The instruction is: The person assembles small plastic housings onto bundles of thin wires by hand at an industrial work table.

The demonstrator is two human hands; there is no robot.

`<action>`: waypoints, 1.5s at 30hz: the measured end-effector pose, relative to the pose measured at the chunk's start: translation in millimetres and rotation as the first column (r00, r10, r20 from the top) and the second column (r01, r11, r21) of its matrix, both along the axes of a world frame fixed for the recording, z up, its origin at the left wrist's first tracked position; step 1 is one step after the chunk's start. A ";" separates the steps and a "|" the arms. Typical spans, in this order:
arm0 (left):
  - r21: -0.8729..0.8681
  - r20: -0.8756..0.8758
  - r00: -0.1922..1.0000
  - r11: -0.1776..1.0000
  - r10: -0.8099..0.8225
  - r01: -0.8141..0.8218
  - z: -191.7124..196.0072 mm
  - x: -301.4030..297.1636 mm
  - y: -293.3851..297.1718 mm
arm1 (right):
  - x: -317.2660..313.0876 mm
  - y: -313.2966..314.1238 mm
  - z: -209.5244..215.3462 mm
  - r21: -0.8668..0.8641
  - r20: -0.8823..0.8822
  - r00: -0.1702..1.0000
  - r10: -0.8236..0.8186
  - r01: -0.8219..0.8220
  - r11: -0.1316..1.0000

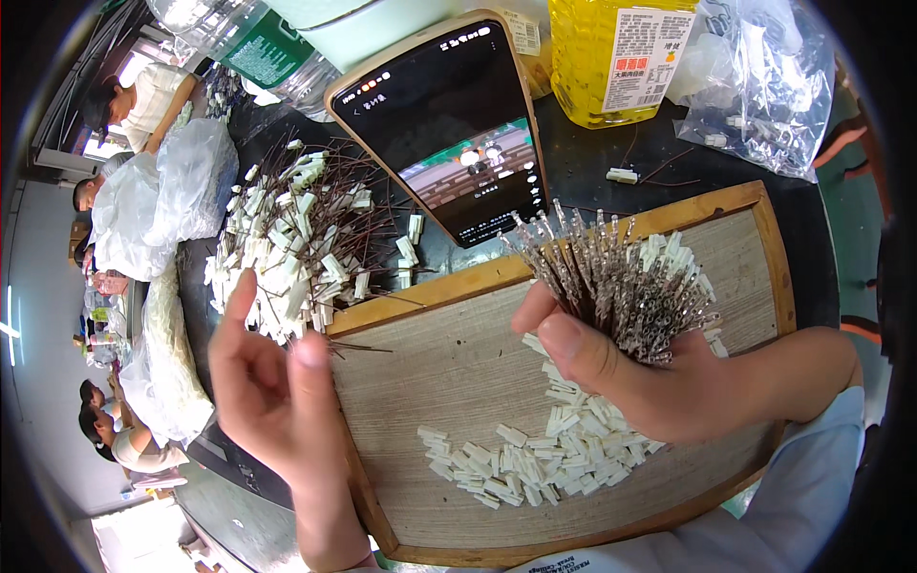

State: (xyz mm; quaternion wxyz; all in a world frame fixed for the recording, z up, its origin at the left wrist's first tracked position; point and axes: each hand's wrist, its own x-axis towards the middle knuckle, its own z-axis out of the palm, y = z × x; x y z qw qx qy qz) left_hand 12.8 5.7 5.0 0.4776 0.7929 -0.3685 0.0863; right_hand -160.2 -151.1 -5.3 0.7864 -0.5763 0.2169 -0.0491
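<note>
In my right hand [678, 392] is a thick bundle of thin brown wires tipped with shiny metal terminals [621, 286], the tips fanned upward and away from me. The bundle is above the right part of a wood-framed tray [449, 289]. Loose white plastic connector housings [573, 444] lie scattered on the tray's grey-brown base, some partly behind my right hand. Over the tray's left edge, my left hand [277, 401] holds nothing, its thumb and index finger apart. Just beyond its fingertips sits a heap of white housings with brown wires in them [287, 253].
A lit phone [458, 134] leans upright behind the tray. Behind it stand a clear bottle [258, 48] and a yellow jug [611, 72]. A clear plastic bag [764, 86] lies at right, other bags [172, 191] at left. Several people sit farther left.
</note>
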 end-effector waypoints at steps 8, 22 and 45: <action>0.674 0.206 0.641 0.582 -0.739 0.455 -15.5 -39.4 -22.6 | -2.2 0.8 0.5 -0.094 0.040 0.999 0.029 -0.025 0.995; -0.168 -0.428 0.666 0.778 -0.610 0.605 -21.6 -17.6 -2.9 | -1.8 3.4 -3.0 0.106 0.072 0.997 -0.016 0.008 0.994; 0.129 0.056 0.878 0.875 -0.476 0.466 5.6 -0.7 9.8 | -1.0 8.6 -12.3 0.000 0.148 0.989 0.006 -0.006 1.000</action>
